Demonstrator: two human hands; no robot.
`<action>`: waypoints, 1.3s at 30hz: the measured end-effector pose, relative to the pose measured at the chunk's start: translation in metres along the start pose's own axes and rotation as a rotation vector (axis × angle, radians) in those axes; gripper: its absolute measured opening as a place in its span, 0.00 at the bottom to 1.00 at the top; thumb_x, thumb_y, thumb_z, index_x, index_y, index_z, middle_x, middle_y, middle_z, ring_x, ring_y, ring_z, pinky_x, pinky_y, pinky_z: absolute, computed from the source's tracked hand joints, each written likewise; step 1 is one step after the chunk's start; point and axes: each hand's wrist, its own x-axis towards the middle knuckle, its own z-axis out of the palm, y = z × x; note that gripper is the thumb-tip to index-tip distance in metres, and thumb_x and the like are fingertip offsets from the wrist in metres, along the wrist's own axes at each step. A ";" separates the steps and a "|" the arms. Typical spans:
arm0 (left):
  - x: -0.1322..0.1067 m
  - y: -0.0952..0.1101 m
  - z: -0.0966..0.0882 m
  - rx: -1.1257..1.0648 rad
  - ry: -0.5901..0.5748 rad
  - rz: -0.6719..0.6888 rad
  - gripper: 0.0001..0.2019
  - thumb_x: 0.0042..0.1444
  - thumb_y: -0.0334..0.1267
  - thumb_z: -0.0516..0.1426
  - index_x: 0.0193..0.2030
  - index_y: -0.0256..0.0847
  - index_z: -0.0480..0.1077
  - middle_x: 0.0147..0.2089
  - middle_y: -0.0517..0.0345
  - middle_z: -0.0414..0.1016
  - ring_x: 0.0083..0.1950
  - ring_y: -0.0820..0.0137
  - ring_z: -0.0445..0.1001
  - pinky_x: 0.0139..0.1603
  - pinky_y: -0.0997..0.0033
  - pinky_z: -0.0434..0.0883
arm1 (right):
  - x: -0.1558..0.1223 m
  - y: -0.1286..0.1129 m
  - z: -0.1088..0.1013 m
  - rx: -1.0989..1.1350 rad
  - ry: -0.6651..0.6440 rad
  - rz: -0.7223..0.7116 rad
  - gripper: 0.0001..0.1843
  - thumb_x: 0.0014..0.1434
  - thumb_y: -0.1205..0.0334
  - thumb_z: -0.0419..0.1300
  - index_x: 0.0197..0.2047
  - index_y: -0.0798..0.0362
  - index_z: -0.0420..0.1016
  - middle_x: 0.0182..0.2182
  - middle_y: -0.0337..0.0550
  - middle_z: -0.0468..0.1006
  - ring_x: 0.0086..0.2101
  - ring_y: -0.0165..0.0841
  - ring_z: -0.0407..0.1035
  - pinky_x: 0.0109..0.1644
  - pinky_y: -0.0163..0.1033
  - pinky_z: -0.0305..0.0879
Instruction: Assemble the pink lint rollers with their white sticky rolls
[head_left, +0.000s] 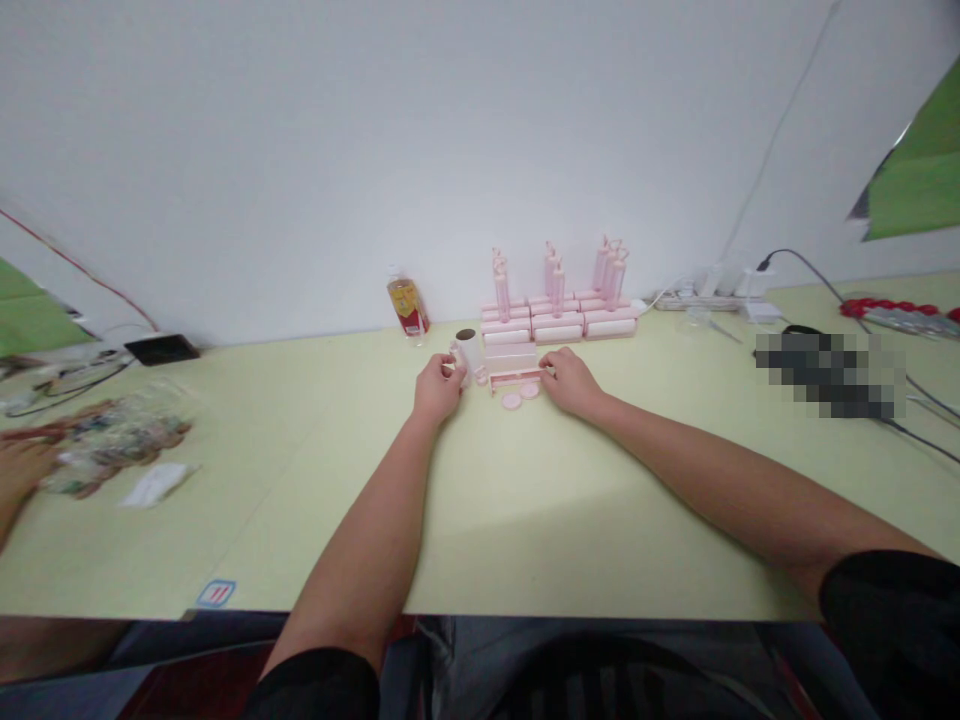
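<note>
My left hand (441,388) has its fingers curled by a small clear-pink piece, partly hidden by the fingers, beside a white paper roll (471,352) with a cardboard core, which stands upright. At the right end of a narrow open pink case (516,378), my right hand (568,380) has its thumb and fingers closed on the edge. Behind that case sits a pale pink cover-like part (511,356). Two round pink discs, a left disc (511,401) and a right disc (529,390), lie flat in front of it.
Pink-and-white boxes (558,332) are stacked by the wall, with several pink cylinders (558,290) upright on them. A drink bottle (408,304) leans left of them. Power strip (697,300) and cables lie right. Another person's hand (30,462) touches bagged items (120,440) at left.
</note>
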 end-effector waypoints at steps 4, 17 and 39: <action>0.000 -0.001 0.002 0.005 -0.007 -0.005 0.15 0.62 0.49 0.56 0.49 0.42 0.69 0.32 0.60 0.78 0.29 0.70 0.76 0.36 0.70 0.68 | 0.002 -0.002 0.002 -0.012 0.026 0.008 0.16 0.67 0.56 0.60 0.53 0.56 0.74 0.51 0.49 0.76 0.48 0.38 0.73 0.52 0.50 0.73; 0.000 0.001 0.003 0.060 0.017 -0.033 0.16 0.60 0.51 0.57 0.46 0.42 0.70 0.35 0.57 0.79 0.34 0.68 0.76 0.38 0.70 0.68 | 0.007 -0.005 0.009 0.017 0.049 0.011 0.17 0.67 0.55 0.60 0.54 0.56 0.73 0.51 0.49 0.76 0.47 0.38 0.74 0.51 0.49 0.74; -0.042 0.066 0.003 0.221 -0.316 0.368 0.11 0.58 0.47 0.59 0.41 0.44 0.73 0.30 0.58 0.76 0.31 0.65 0.72 0.32 0.67 0.62 | 0.005 0.001 0.007 0.052 -0.063 -0.307 0.27 0.70 0.55 0.50 0.68 0.57 0.65 0.71 0.57 0.57 0.69 0.46 0.51 0.73 0.54 0.47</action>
